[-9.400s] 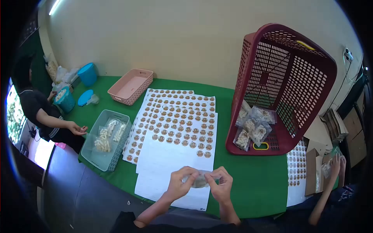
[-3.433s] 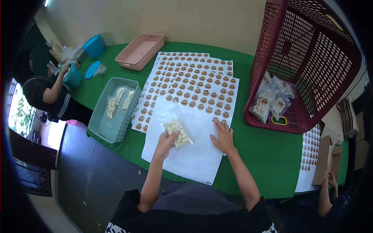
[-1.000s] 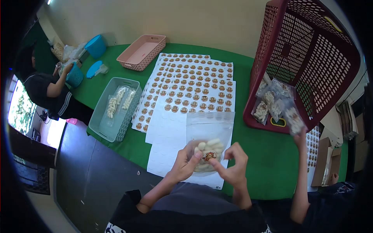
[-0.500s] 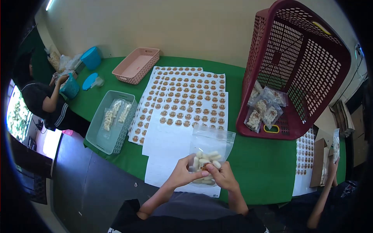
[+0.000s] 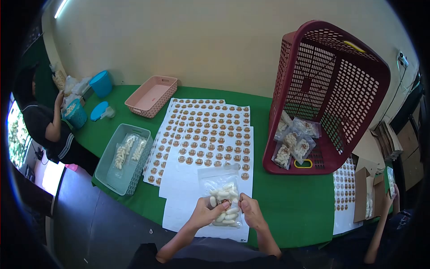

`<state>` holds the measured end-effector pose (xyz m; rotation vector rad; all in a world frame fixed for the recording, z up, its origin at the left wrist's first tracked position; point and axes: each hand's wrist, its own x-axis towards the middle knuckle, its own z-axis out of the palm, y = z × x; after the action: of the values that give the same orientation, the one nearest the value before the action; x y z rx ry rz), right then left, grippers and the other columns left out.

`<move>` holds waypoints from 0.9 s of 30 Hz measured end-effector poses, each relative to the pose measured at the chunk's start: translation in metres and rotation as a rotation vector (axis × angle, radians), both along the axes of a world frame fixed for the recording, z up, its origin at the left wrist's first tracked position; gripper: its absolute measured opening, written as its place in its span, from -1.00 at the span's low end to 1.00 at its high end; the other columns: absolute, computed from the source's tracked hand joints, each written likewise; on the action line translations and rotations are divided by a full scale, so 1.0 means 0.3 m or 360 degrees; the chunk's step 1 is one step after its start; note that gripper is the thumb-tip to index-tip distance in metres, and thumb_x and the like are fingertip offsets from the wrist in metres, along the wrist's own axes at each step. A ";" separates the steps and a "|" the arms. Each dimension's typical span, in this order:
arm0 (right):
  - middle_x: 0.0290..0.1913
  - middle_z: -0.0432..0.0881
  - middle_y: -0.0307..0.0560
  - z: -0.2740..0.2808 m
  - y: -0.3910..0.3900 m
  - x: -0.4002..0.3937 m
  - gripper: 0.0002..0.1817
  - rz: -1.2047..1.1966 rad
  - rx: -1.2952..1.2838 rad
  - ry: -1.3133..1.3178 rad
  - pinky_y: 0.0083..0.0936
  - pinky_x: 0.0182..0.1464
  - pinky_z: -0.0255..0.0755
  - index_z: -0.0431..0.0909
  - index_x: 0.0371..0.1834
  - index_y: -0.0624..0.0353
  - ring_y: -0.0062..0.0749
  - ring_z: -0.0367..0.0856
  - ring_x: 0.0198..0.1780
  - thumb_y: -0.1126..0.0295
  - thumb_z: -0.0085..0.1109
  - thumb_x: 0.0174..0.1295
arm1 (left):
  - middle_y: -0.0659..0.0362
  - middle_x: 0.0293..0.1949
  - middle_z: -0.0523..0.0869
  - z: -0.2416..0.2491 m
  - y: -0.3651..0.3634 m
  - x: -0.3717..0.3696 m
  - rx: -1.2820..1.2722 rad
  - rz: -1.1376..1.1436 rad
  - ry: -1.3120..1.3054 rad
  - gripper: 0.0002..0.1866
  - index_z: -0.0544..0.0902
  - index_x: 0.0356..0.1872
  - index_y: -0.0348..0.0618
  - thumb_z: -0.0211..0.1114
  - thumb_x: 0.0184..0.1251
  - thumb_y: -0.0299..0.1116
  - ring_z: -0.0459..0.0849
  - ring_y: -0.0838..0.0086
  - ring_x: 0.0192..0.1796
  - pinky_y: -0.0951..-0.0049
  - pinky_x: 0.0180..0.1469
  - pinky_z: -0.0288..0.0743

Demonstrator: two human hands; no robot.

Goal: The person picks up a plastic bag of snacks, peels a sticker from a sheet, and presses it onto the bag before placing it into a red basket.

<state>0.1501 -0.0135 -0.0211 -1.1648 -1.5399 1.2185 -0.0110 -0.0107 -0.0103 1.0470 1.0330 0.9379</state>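
Down at six o'clock, left hand (image 5: 204,213) and right hand (image 5: 251,211) both pinched on a clear bag (image 5: 222,197) of pale snack pieces, thumbs pressed near a round sticker (image 5: 224,202) on its front, apparently to flatten it against the plastic. Bag held upright just above the near edge of the sticker sheets (image 5: 204,139), close to the body, probably so both thumbs can bear on it at once.

Spread from centre toward twelve o'clock, those sheets, nearest rows already bare, farther rows full of brown rounds, overlapped and within easy reach. Off at nine o'clock, a grey-green tray (image 5: 109,177) with two filled bags lying flat inside. Further toward eleven o'clock, an empty pink tray (image 5: 150,96), and past it blue tubs (image 5: 101,84) beside another person (image 5: 42,121) at the table's end.

Over at two o'clock, a red basket (image 5: 331,89) tipped on its side, open mouth toward the sheets, several filled bags spilling at its lower lip, likely tilted so bags slide within grasp. Down at four o'clock, another sticker sheet (image 5: 344,186) and a second person's raised hand (image 5: 390,190), holding something pale, too small to tell
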 end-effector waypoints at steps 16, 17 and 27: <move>-0.25 0.54 -0.12 -0.038 -0.002 -0.034 -0.72 -0.0122 -0.0390 0.0572 -0.63 -0.17 0.38 0.47 -0.16 0.31 -0.57 0.49 -0.28 0.40 0.10 0.07 | -0.04 -0.02 0.25 -0.033 0.014 -0.049 0.0366 -0.0168 0.0212 -0.35 0.04 0.06 -0.29 0.20 0.07 -0.22 0.36 0.30 0.01 0.36 -0.09 0.36; -0.25 0.54 -0.12 -0.036 -0.003 -0.037 -0.72 -0.0119 -0.0401 0.0573 -0.63 -0.17 0.38 0.47 -0.16 0.31 -0.57 0.49 -0.28 0.40 0.10 0.07 | -0.04 -0.02 0.25 -0.038 0.019 -0.049 0.0355 -0.0165 0.0215 -0.35 0.04 0.06 -0.29 0.20 0.07 -0.22 0.36 0.30 0.01 0.36 -0.09 0.36; -0.35 0.56 -0.05 -0.005 -0.008 -0.032 -0.78 -0.0371 -0.0358 0.0869 -0.68 -0.29 0.42 0.46 -0.31 0.38 -0.57 0.53 -0.34 0.53 0.18 -0.04 | 0.14 -0.26 0.53 -0.033 0.024 -0.019 0.0099 -0.0217 0.0014 -0.58 0.38 -0.13 -0.28 0.29 0.00 -0.35 0.48 0.55 -0.20 0.55 -0.20 0.41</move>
<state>0.1405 -0.0160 -0.0226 -1.0041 -0.8566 1.4247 -0.0168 -0.0035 -0.0203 1.1595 0.9321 0.8598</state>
